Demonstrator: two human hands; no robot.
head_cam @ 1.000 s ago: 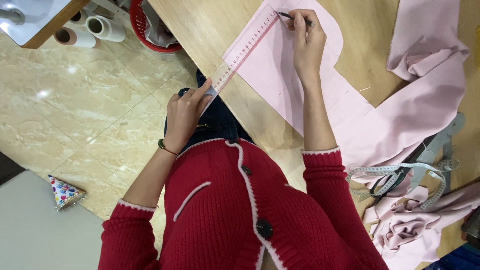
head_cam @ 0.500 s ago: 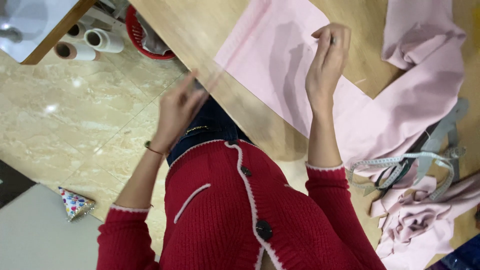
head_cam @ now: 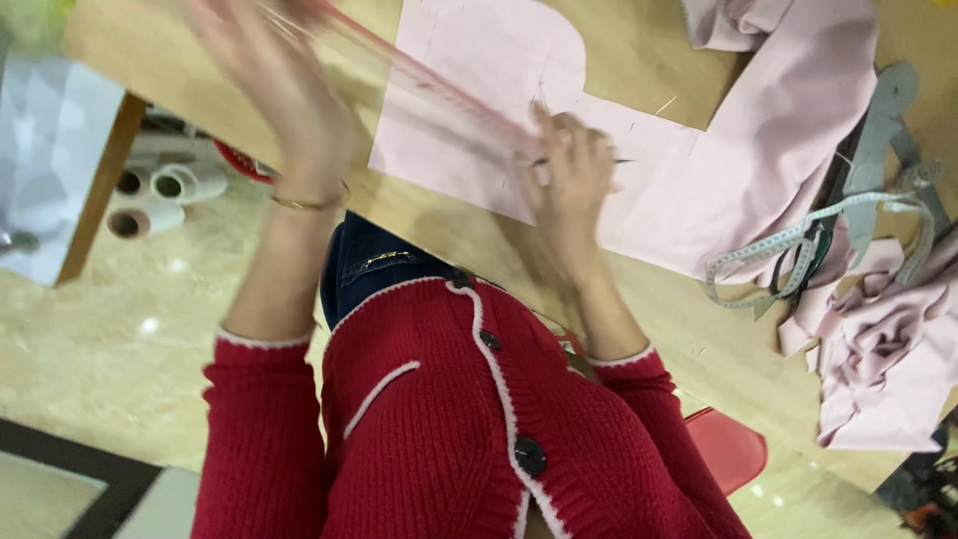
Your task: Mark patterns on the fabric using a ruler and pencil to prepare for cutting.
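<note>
Head view: left hand (head_cam: pixel 264 75) grips ruler (head_cam: pixel 439 95); right hand (head_cam: pixel 569 170) pinches pencil (head_cam: pixel 599 162) on pink fabric (head_cam: pixel 479 120) near table edge (head_cam: pixel 439 225).

A wooden table (head_cam: pixel 639 299) is carrying the work. A flat pink fabric piece (head_cam: pixel 479 110) is lying at twelve o'clock, more pink cloth (head_cam: pixel 788 110) at two, a tape measure (head_cam: pixel 808 240) at three, and crumpled pink fabric (head_cam: pixel 888 369) is bunching at four.
</note>
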